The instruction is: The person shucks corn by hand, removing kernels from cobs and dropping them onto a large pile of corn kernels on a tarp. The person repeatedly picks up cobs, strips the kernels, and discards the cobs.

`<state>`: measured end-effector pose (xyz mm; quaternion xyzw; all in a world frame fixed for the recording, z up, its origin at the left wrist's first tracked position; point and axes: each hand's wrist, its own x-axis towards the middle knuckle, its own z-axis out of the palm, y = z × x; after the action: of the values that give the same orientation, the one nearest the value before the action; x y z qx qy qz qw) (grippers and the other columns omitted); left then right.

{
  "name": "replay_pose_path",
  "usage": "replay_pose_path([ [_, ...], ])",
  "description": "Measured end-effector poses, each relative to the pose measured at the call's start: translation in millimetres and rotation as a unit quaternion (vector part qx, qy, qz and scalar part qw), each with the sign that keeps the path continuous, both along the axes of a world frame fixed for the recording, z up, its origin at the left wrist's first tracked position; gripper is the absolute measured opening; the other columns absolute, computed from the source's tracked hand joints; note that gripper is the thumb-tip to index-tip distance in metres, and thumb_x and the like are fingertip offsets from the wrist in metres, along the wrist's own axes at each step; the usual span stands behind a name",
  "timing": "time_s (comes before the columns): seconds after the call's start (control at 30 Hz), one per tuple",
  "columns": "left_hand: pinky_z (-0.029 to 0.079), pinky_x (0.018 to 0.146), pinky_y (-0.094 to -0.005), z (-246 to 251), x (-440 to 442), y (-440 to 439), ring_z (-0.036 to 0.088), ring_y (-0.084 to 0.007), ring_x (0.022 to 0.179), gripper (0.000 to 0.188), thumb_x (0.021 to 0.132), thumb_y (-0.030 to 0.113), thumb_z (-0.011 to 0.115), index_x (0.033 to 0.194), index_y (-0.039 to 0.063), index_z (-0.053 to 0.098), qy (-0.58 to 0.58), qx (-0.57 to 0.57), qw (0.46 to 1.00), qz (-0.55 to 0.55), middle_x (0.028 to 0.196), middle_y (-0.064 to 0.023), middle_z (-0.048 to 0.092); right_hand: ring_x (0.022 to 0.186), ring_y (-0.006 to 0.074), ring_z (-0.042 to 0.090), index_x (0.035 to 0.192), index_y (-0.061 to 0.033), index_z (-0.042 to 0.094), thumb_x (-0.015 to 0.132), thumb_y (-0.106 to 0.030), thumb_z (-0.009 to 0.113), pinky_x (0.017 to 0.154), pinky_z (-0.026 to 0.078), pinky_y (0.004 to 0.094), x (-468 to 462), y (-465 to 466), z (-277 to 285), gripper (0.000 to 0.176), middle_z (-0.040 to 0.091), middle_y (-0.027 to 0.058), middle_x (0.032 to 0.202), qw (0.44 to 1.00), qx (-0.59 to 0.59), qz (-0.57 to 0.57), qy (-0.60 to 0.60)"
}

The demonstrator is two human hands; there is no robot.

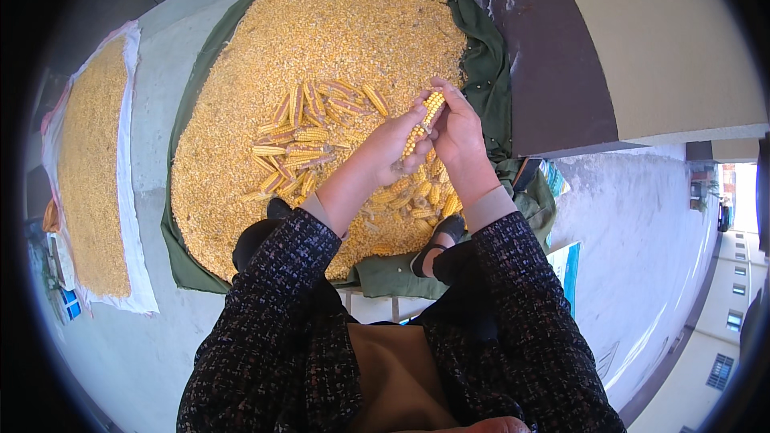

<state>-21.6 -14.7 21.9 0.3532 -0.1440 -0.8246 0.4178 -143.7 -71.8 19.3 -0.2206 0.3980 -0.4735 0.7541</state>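
Both my hands are closed around one ear of yellow corn [432, 107], raised above the heap and slanted up to the right. My left hand [394, 138] grips its lower end, with the thumb along the kernels. Around the upper end and far side curl the fingers of my right hand [460, 123]. Below and left of them lies a pile of partly shelled ears [295, 147], with bare reddish strips of cob between rows of kernels. Fuller ears [421, 195] lie beneath my wrists, near my right shoe. The loose kernels [337, 30] spread wide under everything.
A green cloth [487, 72] borders the kernels, partly under my feet. To the left, more grain [93, 174] lies on a white sheet [133, 240] over the concrete floor [159, 102]. A wall with a dark base [553, 60] rises at the upper right. My shoe [448, 231] rests at the heap's near edge.
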Motion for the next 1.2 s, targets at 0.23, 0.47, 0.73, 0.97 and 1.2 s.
replay_pose_path([
  [0.23, 0.031, 0.036, -0.0209, 4.4, -9.8, 2.7, 0.042, -0.0086, 0.041, 0.041, 0.096, 0.045, 0.044, 0.099, 0.005, 0.052, -0.105, 0.005, 0.994, -0.006, 0.062, -0.0024, 0.049, 0.069, 0.0176, 0.054, 0.102, -0.0039, 0.052, 0.098, -0.030, 0.044, 0.062, 0.050, 0.0294, 2.9, -2.7, -10.2, 0.028, 0.054, 0.0069, 0.079, 0.997, 0.000, -0.033, 0.067],
  [0.47, 0.042, 0.047, -0.0295, -24.9, -19.0, 5.1, 0.058, -0.0135, 0.064, 0.057, 0.095, 0.048, 0.041, 0.086, -0.005, 0.058, -0.437, -0.260, 0.858, 0.074, 0.068, -0.0116, 0.056, 0.062, 0.0164, 0.052, 0.096, -0.0019, 0.054, 0.097, -0.039, 0.044, 0.055, 0.046, 0.0277, 11.9, -9.2, 11.6, 0.039, 0.051, 0.0058, 0.072, 0.995, 0.051, -0.042, 0.071],
  [0.73, 0.034, 0.039, -0.0232, 9.0, -16.5, 13.7, 0.044, -0.0098, 0.045, 0.048, 0.098, 0.046, 0.037, 0.087, 0.003, 0.055, -0.224, -0.106, 0.967, 0.054, 0.062, -0.0029, 0.050, 0.060, 0.0158, 0.054, 0.094, 0.0019, 0.057, 0.097, -0.039, 0.043, 0.054, 0.046, 0.0282, 7.1, -15.8, 1.7, 0.044, 0.056, 0.0090, 0.068, 0.937, -0.254, 0.045, 0.238],
  [0.97, 0.032, 0.038, -0.0223, 26.4, 0.5, 7.5, 0.043, -0.0095, 0.044, 0.045, 0.098, 0.045, 0.035, 0.087, 0.006, 0.055, -0.098, -0.001, 0.993, 0.072, 0.060, -0.0028, 0.050, 0.067, 0.0153, 0.056, 0.107, 0.0042, 0.057, 0.097, -0.046, 0.038, 0.065, 0.044, 0.0275, 15.2, -16.3, 12.9, 0.054, 0.063, 0.0108, 0.083, 0.970, -0.137, 0.057, 0.195],
  [1.2, 0.050, 0.076, -0.0359, -5.6, 7.4, 3.3, 0.063, -0.0252, 0.081, 0.056, 0.097, 0.044, 0.036, 0.119, -0.004, 0.052, -0.481, -0.237, 0.840, 0.085, 0.095, -0.0210, 0.064, 0.079, 0.0195, 0.060, 0.114, 0.0055, 0.053, 0.094, -0.054, 0.041, 0.071, 0.049, 0.0319, 29.8, -6.2, 19.9, 0.064, 0.060, 0.0132, 0.089, 0.975, -0.080, 0.009, 0.209],
])
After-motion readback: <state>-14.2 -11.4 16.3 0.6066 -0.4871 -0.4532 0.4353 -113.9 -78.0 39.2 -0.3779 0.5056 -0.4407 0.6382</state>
